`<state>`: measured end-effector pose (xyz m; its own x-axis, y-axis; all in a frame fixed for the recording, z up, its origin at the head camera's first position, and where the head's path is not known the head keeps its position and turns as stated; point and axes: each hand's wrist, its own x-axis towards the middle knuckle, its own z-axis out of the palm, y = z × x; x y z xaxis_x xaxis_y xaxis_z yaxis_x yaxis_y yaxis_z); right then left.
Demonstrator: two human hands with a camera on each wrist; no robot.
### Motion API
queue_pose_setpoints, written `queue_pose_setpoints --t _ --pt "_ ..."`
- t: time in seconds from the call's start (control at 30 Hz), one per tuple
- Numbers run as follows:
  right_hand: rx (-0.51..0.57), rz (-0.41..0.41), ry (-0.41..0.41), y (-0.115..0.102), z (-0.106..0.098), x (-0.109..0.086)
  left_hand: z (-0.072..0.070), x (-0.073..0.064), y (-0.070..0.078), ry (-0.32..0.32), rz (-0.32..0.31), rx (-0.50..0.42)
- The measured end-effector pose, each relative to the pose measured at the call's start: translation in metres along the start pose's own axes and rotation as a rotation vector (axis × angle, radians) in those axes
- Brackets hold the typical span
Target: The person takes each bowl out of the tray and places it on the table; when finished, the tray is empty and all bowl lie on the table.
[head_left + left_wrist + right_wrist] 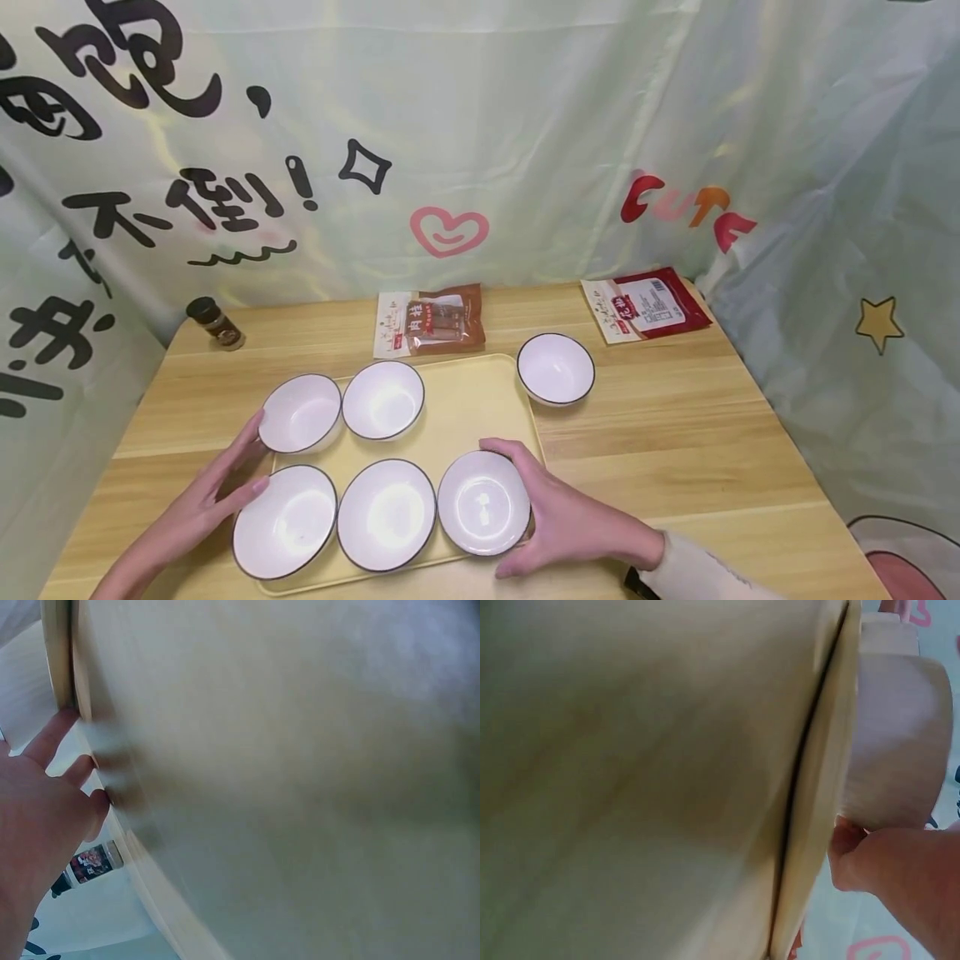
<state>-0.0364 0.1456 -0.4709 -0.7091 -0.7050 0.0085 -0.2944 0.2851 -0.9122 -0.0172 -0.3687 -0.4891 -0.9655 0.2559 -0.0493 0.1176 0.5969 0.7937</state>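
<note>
Several white bowls with dark rims stand on and over a yellow tray (pixel 465 392). My right hand (pixel 564 515) curls round the front right bowl (pixel 483 503), thumb at its near side and fingers at its far side. In the right wrist view that hand (pixel 892 862) is at the bowl's (pixel 896 742) lower wall. My left hand (pixel 201 498) lies at the tray's left, its fingers loosely extended by the back left bowl (pixel 300 412). Its thumb is at the front left bowl (pixel 285 522). Between them are the front middle bowl (pixel 387 515) and back middle bowl (pixel 383 400).
Another bowl (pixel 556 369) stands at the tray's back right corner. Behind the tray lie a brown spice packet (pixel 431 321) and a red packet (pixel 647 306). A spice jar (pixel 216 323) lies tilted at the back left. A printed curtain (pixel 525 125) hangs round the wooden table (pixel 675 450).
</note>
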Motion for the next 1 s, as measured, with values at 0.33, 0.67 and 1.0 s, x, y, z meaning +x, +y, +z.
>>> queue_pose_setpoints --t 0.33,0.67,1.0 --pt "0.010 0.089 0.029 0.0024 0.0047 0.0045 -0.0005 0.0005 -0.0006 0.011 0.042 -0.004" --pt "0.008 0.100 0.031 0.0052 0.0072 0.0021 0.0061 -0.0021 -0.0032 0.014 0.030 -0.010" --pt "-0.056 0.054 0.112 0.0035 0.0062 0.0049 0.0004 -0.0008 -0.0007 0.018 0.020 0.009"
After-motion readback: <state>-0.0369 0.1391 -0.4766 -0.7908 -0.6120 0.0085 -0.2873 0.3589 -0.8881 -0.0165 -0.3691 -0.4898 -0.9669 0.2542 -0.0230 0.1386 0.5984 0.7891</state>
